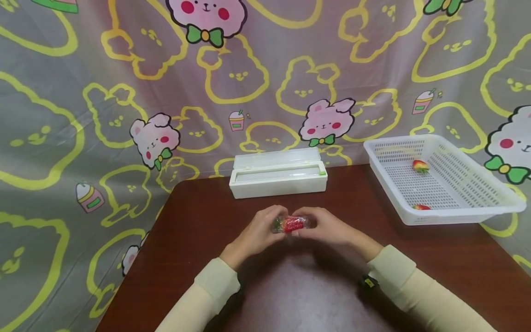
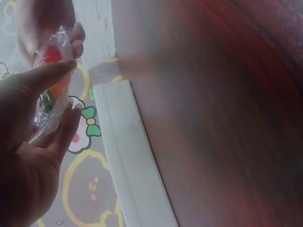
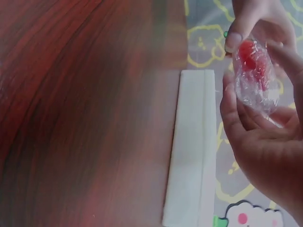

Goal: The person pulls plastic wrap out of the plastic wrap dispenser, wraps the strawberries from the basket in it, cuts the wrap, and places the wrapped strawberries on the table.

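Observation:
A red strawberry (image 1: 293, 224) with a green leafy end is wrapped in clear plastic film (image 3: 259, 94), held up over the table's middle. My left hand (image 1: 262, 226) grips the leafy end; in the left wrist view its thumb (image 2: 49, 75) lies across the wrapped fruit with fingers beneath. At the opposite end, my right hand (image 1: 327, 226) holds the bunched film between thumb and fingers. Beyond both hands is a long white film box (image 1: 278, 186) with its lid (image 1: 275, 159) raised and a small green piece at its right end.
To the right, a white perforated basket (image 1: 398, 196) holds two more strawberries, one (image 1: 421, 166) toward the back and another (image 1: 421, 207) by the near wall. A patterned curtain (image 1: 265, 60) hangs behind the dark wooden table (image 1: 199, 221).

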{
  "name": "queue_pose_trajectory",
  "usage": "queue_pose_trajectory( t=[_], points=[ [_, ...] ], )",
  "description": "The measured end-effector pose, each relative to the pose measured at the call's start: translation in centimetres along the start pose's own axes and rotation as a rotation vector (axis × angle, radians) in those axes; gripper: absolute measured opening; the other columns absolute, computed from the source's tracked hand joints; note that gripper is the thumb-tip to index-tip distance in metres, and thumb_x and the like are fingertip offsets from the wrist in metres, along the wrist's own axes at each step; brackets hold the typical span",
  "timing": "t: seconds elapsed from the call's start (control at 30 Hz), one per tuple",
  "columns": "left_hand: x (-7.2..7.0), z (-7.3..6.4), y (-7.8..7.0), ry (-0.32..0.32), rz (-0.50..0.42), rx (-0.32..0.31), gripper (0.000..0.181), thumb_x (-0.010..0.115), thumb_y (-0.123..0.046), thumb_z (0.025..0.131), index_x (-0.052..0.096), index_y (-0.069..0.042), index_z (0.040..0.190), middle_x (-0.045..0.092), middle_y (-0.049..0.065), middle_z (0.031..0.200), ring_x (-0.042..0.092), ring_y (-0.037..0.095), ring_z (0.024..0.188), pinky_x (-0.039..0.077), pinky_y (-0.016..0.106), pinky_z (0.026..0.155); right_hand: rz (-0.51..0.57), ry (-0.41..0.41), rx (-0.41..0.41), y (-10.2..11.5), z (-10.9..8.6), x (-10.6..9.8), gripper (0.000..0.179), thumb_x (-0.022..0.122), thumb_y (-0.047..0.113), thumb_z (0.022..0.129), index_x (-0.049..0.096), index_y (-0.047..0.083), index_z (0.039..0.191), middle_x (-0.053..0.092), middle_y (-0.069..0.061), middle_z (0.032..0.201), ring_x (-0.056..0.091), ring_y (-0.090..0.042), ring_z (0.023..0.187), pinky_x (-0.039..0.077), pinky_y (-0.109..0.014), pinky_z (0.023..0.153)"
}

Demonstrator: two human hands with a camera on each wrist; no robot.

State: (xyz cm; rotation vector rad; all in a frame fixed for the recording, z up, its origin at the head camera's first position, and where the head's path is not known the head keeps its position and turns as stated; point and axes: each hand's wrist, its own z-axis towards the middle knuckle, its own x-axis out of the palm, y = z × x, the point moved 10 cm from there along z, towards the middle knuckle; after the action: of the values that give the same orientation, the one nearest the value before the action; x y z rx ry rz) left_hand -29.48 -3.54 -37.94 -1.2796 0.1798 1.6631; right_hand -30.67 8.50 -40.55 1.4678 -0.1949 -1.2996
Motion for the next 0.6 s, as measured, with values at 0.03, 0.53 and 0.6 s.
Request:
queue_pose_trajectory(
  t=[0.03,0.53,0.6],
  points=[
    [0.0,0.0,0.1,-0.006,-0.014,-0.006,0.046,0.087,-0.007,0.08,0.061,-0.007,0.118,0.065,0.003,0.109,0.063,0.014,0.098,0.057,0.03,0.087,0.068,0.009,0.032,-0.4,0.0,0.0,0.039,0.079,0.029,0.092,0.067,0.014,0.125,0.07,0.0,0.109,0.066,-0.019,0.092,0.059,-0.033,0.079],
    [2.6,-1.2,4.3,0.008,-0.792,-0.462,0.047,0.08,-0.016,0.091,0.059,-0.006,0.132,0.068,0.015,0.118,0.072,0.022,0.098,0.06,0.038,0.084,0.349,0.009,0.138,-1.6,-0.1,-0.8,0.025,0.07,0.024,0.099,0.069,0.008,0.118,0.072,-0.012,0.105,0.069,-0.031,0.09,0.06,-0.044,0.08],
    [3.1,-1.4,4.4,0.029,-0.862,-0.504,0.037,0.077,-0.017,0.093,0.064,-0.003,0.125,0.07,0.014,0.113,0.072,0.021,0.095,0.06,0.041,0.084,0.344,0.014,0.138,-1.7,-0.1,-0.8,0.025,0.07,0.024,0.099,0.07,0.008,0.118,0.072,-0.012,0.107,0.069,-0.03,0.092,0.06,-0.044,0.081]
  ],
)
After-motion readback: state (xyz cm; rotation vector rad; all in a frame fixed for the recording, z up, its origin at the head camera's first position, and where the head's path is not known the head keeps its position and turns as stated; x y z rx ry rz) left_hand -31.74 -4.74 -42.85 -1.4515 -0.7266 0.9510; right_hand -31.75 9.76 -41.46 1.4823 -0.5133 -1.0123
